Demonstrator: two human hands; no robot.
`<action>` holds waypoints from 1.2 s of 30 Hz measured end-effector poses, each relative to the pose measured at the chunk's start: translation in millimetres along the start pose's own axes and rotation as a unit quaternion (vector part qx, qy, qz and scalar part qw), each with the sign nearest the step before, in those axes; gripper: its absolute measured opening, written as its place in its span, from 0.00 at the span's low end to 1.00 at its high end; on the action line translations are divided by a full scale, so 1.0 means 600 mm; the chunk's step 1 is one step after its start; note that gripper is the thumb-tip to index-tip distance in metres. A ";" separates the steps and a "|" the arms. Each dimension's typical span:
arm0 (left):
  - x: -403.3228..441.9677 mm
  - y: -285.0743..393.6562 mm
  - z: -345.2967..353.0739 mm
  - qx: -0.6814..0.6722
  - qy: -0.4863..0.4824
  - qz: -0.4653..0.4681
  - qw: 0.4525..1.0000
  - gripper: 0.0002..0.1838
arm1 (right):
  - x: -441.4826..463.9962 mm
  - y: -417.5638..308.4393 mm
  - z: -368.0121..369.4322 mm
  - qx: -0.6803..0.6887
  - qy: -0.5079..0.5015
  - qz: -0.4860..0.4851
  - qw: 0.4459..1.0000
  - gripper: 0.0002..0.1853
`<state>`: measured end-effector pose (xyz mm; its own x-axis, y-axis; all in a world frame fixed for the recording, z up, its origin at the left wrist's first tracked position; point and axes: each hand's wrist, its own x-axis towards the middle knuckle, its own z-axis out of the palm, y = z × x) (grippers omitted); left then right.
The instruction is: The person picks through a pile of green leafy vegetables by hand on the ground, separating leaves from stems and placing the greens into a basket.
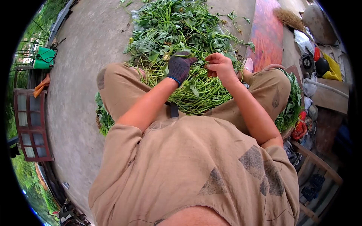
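Note:
My left hand (181,67), in a dark knitted glove with a blue cuff, is closed on a leafy green stem (184,56) that shows at its top. Bare and just to the right, my right hand (221,67) has its fingers curled together; what they pinch, if anything, is too small to make out. Beneath both hands and between my legs lie many long green stems (203,94). Beyond them spreads a large heap of leafy green vines (169,28).
More greens (290,101) show beside my right knee, and others (103,116) by the left. A reddish board (266,37) lies at the far right, near a straw broom (288,19) and assorted bags. Left are a green bucket (44,57) and a brown-framed window panel (34,124).

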<state>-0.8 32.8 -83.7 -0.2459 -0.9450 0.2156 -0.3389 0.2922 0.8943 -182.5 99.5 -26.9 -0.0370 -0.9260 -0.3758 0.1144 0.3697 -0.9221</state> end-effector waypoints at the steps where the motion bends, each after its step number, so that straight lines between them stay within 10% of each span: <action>1: -0.007 0.028 0.002 0.135 0.009 0.151 0.979 0.11 | -0.003 -0.005 0.009 0.043 0.021 0.021 0.999 0.10; 5: -0.025 0.072 -0.001 -0.088 -0.160 -0.120 0.976 0.14 | 0.001 0.001 0.004 0.050 0.007 0.010 0.999 0.10; 10: -0.004 0.125 -0.055 -0.320 -0.245 -0.363 0.840 0.17 | 0.023 -0.003 -0.010 -0.076 -0.024 -0.088 0.993 0.11; 12: 0.002 0.119 -0.061 -0.298 -0.283 -0.316 0.855 0.14 | 0.028 -0.008 -0.015 -0.210 -0.047 -0.194 0.957 0.13; 22: 0.004 0.101 -0.107 -0.237 -0.291 -0.277 0.884 0.12 | 0.034 -0.028 -0.030 -0.189 -0.205 -0.069 0.958 0.09; 26: -0.017 0.088 -0.093 -0.208 -0.234 -0.270 0.911 0.11 | 0.013 -0.023 0.000 -0.254 -0.099 -0.073 0.959 0.09; 27: -0.021 0.099 -0.091 -0.186 -0.245 -0.299 0.903 0.08 | 0.039 0.024 -0.008 -0.404 -0.009 -0.343 0.848 0.07; 31: -0.043 0.073 -0.079 0.055 -0.372 0.096 0.921 0.11 | 0.013 0.019 0.029 -0.593 0.107 -0.297 0.741 0.08; 36: -0.034 0.068 -0.066 0.130 -0.250 0.201 0.938 0.11 | 0.032 0.047 0.050 -0.549 0.187 -0.152 0.800 0.12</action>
<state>26.3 58.4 -35.9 -0.7741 -0.5832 0.2464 -0.3214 0.6973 0.6407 -150.2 89.6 -57.4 -0.2148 -0.9741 0.0701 -0.8906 0.1659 -0.4235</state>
